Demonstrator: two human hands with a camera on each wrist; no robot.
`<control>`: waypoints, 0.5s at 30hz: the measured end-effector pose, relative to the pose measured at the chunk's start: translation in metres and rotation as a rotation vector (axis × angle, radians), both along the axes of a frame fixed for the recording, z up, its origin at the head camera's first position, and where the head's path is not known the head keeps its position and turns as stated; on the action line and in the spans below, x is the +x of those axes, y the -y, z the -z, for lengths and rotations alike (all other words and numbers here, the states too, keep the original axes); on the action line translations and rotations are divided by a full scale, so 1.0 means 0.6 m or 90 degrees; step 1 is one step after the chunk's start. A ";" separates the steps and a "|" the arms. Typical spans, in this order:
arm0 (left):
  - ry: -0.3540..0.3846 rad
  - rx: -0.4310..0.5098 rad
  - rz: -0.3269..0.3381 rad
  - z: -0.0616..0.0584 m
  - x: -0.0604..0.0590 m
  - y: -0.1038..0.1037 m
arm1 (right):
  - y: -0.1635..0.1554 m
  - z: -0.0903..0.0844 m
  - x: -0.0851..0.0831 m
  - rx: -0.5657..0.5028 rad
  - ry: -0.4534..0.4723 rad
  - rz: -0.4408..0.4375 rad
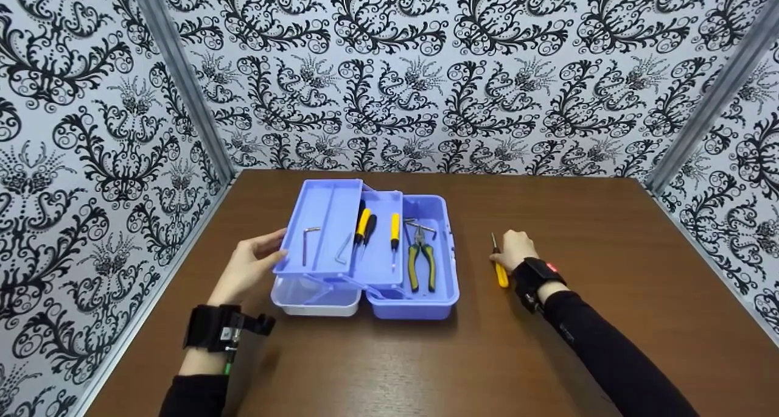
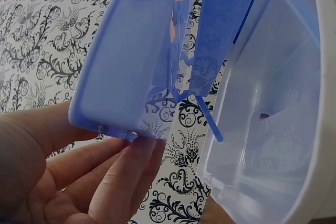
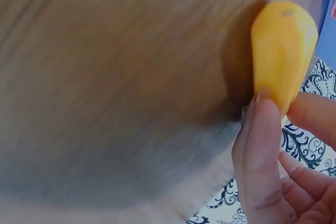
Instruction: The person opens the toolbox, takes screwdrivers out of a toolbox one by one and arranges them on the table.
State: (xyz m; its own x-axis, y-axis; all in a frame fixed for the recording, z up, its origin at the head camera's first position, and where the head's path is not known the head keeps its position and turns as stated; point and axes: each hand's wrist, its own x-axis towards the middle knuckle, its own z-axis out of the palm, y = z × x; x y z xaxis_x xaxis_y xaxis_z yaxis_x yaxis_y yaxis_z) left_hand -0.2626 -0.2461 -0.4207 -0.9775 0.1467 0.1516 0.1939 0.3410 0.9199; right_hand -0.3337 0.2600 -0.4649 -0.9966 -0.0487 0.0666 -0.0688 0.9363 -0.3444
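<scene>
Screwdriver (image 1: 500, 271) lies on the bench (image 1: 548, 356) right of the toolbox (image 1: 420, 301), right hand (image 1: 515, 250) pinching its yellow handle. Left hand (image 1: 246, 269) open, fingers steadying the tray (image 1: 322, 222). Grip the handle fully before lifting; brace the tray edge.

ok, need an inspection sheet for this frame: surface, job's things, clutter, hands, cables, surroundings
surface: brown wooden table.
job's things: blue toolbox open, trays fanned out; yellow-handled screwdriver on the table right of it.
clutter: hex keys, more screwdrivers and pliers in the trays.
hands: left hand touches the upper tray's left edge with straight fingers; right hand pinches the screwdriver's handle.
cables: nothing seen.
surroundings: black-and-white patterned walls on three sides.
</scene>
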 end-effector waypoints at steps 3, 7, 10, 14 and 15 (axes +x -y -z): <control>0.000 0.000 0.004 -0.001 0.001 0.000 | 0.001 0.000 0.001 0.009 -0.001 -0.007; -0.001 0.003 0.007 -0.001 0.000 0.000 | 0.003 -0.001 0.004 0.011 0.001 -0.013; -0.002 0.004 0.010 -0.001 0.000 0.001 | 0.004 -0.004 0.007 0.010 0.002 -0.015; -0.001 0.005 0.013 -0.001 0.002 0.001 | 0.004 -0.011 0.011 0.010 0.012 -0.008; 0.003 0.009 0.009 -0.001 0.002 0.001 | 0.003 -0.013 0.011 0.011 0.015 -0.004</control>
